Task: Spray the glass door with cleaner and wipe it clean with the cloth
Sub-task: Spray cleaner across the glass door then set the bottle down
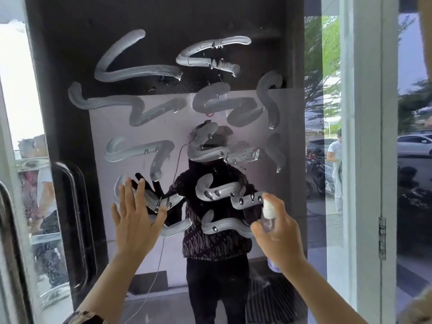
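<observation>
The glass door (163, 17) fills the view, streaked with several white smears (140, 73) and running drops. My left hand (135, 218) presses flat on the glass at lower left, fingers spread and straight. To its right, my right hand (278, 232) grips a small clear spray bottle (268, 215) with a white nozzle held close to the glass. No cloth is visible. A person's reflection shows in the pane.
A dark curved door handle (70, 220) runs down the left side. A white door frame (367, 160) with a hinge (382, 237) stands at the right. Beyond it are a street, parked cars and a person in white (335, 169).
</observation>
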Demonstrator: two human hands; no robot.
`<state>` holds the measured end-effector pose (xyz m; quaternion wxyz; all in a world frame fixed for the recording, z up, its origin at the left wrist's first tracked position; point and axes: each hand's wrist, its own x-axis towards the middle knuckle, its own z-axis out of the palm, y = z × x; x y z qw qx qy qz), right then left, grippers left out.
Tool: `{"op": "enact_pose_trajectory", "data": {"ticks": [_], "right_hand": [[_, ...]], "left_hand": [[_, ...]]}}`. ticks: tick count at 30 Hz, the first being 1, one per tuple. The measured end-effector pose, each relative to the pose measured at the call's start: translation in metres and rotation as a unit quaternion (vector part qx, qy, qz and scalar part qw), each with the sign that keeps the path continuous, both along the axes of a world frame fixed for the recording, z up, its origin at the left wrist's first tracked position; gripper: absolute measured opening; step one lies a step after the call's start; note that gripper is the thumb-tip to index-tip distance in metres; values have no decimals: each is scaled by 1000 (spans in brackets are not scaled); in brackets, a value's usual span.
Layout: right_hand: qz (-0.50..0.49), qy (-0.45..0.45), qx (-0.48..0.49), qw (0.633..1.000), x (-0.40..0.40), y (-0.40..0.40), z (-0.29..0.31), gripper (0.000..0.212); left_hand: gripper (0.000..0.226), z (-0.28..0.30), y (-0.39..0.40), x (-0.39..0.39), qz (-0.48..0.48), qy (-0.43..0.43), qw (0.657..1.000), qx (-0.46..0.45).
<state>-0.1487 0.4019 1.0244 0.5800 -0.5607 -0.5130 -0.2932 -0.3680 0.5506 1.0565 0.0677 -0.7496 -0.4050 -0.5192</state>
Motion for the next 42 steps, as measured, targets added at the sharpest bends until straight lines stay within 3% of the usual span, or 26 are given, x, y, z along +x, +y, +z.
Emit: {"op": "enact_pose_trajectory", "data": {"ticks": [7,11,18,23,31,37,42], "right_hand": [[37,-21,23,999,-26,12,3,68],[60,-22,-5,998,-40,16,4,55],[104,-70,-45,991,-70,23,-6,61],[108,-102,-49,988,-92,38,12,53],[110,-83,-89,986,-91,35,-16,62],[135,-117,-72,981,-105,47,15,56],[116,-66,-88,987,-92,40,1,58]], "left_hand": [[75,-9,2,-5,-2,0,1000,-6],[74,-18,4,-11,1,-4,1000,-21],[86,-31,8,-24,2,-3,999,-37],[101,-41,12,-33,16,11,998,-53],[111,-57,19,-42,21,41,995,-84],[114,-54,18,-35,18,45,995,-88],[114,-54,18,-36,13,40,996,-80]]}}
